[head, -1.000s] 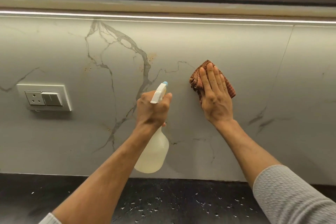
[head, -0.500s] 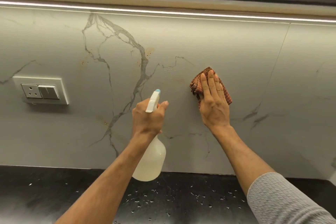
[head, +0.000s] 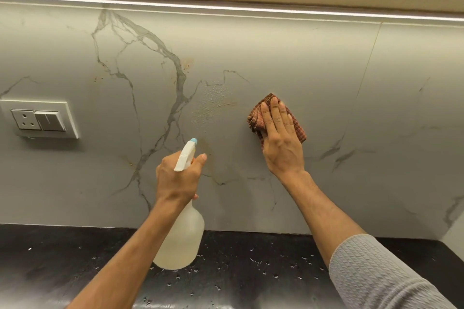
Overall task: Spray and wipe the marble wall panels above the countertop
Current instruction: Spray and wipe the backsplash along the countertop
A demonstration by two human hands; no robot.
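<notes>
The grey marble wall panel [head: 251, 52] with dark veins fills the view above the black countertop [head: 251, 271]. My left hand [head: 178, 180] grips the neck of a translucent spray bottle [head: 183, 238], whose white nozzle with a blue tip points at the wall. A patch of fine spray droplets [head: 213, 103] sits on the marble above the nozzle. My right hand [head: 280, 140] lies flat with straight fingers, pressing a folded reddish checked cloth [head: 256, 118] against the panel to the right of the wet patch.
A white socket and switch plate [head: 37, 119] is mounted on the wall at the left. A lit strip [head: 251, 11] runs under the cabinet along the top. A vertical panel joint [head: 369, 68] lies right of the cloth. Small droplets speckle the countertop.
A fresh patch of droplets has appeared on the marble above the nozzle. My right hand and cloth have slid down and slightly right; the left hand with the bottle has dropped lower.
</notes>
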